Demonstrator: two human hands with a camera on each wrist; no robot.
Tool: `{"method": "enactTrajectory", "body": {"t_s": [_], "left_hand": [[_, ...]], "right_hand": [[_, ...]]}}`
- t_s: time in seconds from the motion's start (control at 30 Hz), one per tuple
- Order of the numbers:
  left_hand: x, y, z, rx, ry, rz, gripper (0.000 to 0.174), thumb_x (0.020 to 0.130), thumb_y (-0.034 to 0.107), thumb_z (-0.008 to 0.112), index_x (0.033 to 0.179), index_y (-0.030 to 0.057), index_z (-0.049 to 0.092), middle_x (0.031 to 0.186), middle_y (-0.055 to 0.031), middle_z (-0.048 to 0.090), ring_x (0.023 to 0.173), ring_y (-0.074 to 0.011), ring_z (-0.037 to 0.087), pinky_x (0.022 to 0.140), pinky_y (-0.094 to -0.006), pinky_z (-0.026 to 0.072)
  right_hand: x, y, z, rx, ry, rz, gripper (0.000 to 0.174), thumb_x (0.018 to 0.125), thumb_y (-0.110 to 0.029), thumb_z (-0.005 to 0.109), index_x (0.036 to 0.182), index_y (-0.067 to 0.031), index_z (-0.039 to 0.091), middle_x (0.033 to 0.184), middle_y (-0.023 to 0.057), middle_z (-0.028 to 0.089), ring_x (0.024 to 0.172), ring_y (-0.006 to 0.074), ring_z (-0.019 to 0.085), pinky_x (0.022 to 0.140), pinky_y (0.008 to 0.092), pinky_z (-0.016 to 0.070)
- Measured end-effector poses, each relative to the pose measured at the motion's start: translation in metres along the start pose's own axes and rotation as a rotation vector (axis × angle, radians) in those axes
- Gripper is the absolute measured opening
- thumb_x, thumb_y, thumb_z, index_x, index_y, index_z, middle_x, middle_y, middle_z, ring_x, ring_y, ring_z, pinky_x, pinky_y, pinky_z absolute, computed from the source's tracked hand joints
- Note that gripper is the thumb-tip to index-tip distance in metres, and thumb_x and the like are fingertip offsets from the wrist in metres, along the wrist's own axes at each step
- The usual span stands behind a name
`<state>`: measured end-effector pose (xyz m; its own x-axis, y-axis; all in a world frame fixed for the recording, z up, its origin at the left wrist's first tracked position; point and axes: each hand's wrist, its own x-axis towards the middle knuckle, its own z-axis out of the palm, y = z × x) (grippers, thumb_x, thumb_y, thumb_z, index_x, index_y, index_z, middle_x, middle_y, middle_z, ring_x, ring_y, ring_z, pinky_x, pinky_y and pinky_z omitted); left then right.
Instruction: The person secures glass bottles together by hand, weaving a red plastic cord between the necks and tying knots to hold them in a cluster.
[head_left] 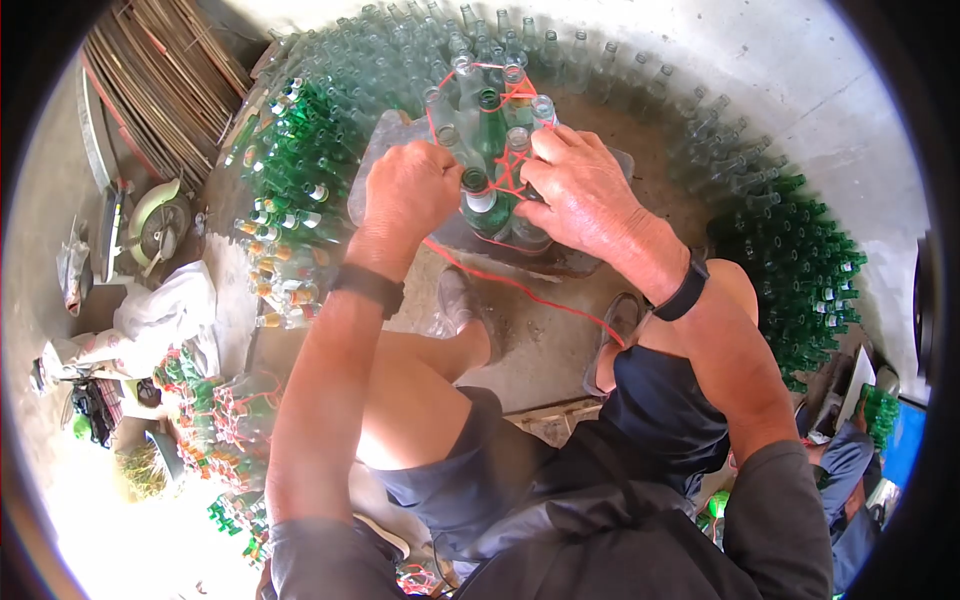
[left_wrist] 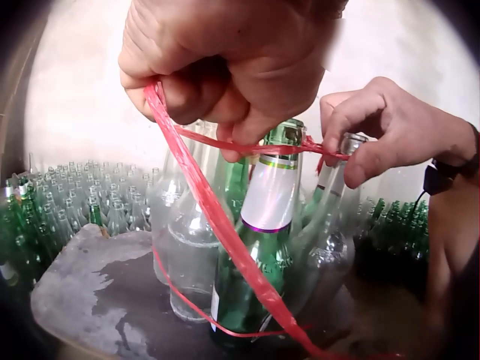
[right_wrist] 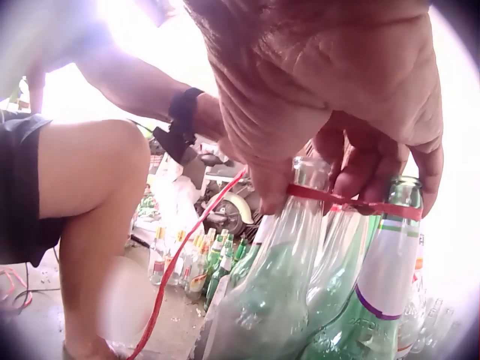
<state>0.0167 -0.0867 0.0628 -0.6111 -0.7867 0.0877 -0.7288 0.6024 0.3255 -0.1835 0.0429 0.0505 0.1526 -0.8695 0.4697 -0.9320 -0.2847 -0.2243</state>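
A bundle of upright glass bottles, clear and green, stands on a wet flat slab [left_wrist: 97, 285], with red plastic string [left_wrist: 217, 210] crossing between the necks and another loop low around the bodies. My left hand [head_left: 412, 192] grips the string, which is drawn tight from a green bottle [left_wrist: 268, 202] with a white label. From that fist the string's tail runs down toward the floor. My right hand [head_left: 585, 190] holds a clear bottle [right_wrist: 274, 277] by the neck, thumb on the near side and fingers curled behind, right at the string.
Massed green bottles [head_left: 790, 270] and clear bottles line the curved wall. More bottles [head_left: 285, 180] stand at left, beside a wheel [head_left: 160, 225] and a white sack [head_left: 180, 310]. Tied bottle bundles [head_left: 225, 410] sit lower left. My knees and feet flank the slab.
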Motion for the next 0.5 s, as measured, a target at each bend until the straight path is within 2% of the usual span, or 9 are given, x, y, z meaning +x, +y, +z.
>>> {"method": "enactTrajectory", "body": {"t_s": [0.13, 0.2, 0.27, 0.3, 0.5], "left_hand": [[-0.016, 0.020, 0.009, -0.050, 0.072, 0.008, 0.020, 0.088, 0.029, 0.073, 0.087, 0.0126, 0.084, 0.086, -0.0179, 0.077, 0.085, -0.0423, 0.075, 0.081, -0.0512, 0.0618], [-0.024, 0.036, 0.013, -0.135, 0.061, -0.094, 0.021, 0.088, 0.030, 0.073, 0.085, 0.0119, 0.083, 0.083, -0.0189, 0.076, 0.082, -0.0432, 0.075, 0.080, -0.0517, 0.0617], [-0.031, 0.052, 0.024, -0.185, 0.082, -0.125, 0.021, 0.090, 0.029, 0.074, 0.085, 0.0107, 0.083, 0.083, -0.0201, 0.075, 0.082, -0.0433, 0.074, 0.079, -0.0512, 0.0611], [-0.034, 0.060, 0.029, -0.272, 0.102, -0.161, 0.021, 0.091, 0.029, 0.073, 0.086, 0.0102, 0.083, 0.083, -0.0199, 0.075, 0.082, -0.0432, 0.074, 0.078, -0.0507, 0.0608], [-0.044, 0.077, 0.042, -0.496, 0.147, -0.303, 0.021, 0.092, 0.027, 0.076, 0.089, 0.0069, 0.082, 0.078, -0.0184, 0.075, 0.078, -0.0415, 0.074, 0.072, -0.0477, 0.0583]], "right_hand": [[0.000, 0.023, -0.015, 0.030, -0.056, -0.076, 0.015, 0.071, -0.015, 0.081, 0.077, -0.0059, 0.071, 0.099, 0.0097, 0.061, 0.106, 0.0293, 0.063, 0.094, 0.0438, 0.0495], [0.002, 0.033, -0.022, 0.027, -0.038, -0.087, 0.014, 0.070, -0.011, 0.080, 0.073, -0.0061, 0.068, 0.096, 0.0091, 0.061, 0.102, 0.0293, 0.063, 0.094, 0.0431, 0.0498], [0.003, 0.045, -0.030, 0.028, -0.131, -0.067, 0.023, 0.065, -0.003, 0.085, 0.081, -0.0023, 0.069, 0.098, 0.0089, 0.060, 0.099, 0.0315, 0.060, 0.095, 0.0427, 0.0513], [0.004, 0.051, -0.030, 0.031, -0.115, -0.061, 0.021, 0.065, 0.004, 0.081, 0.082, -0.0012, 0.069, 0.097, 0.0083, 0.060, 0.097, 0.0304, 0.059, 0.093, 0.0418, 0.0515], [0.004, 0.053, -0.026, 0.037, -0.132, 0.085, 0.022, 0.071, 0.008, 0.078, 0.090, 0.0007, 0.070, 0.100, 0.0075, 0.060, 0.099, 0.0297, 0.062, 0.092, 0.0416, 0.0538]]}}
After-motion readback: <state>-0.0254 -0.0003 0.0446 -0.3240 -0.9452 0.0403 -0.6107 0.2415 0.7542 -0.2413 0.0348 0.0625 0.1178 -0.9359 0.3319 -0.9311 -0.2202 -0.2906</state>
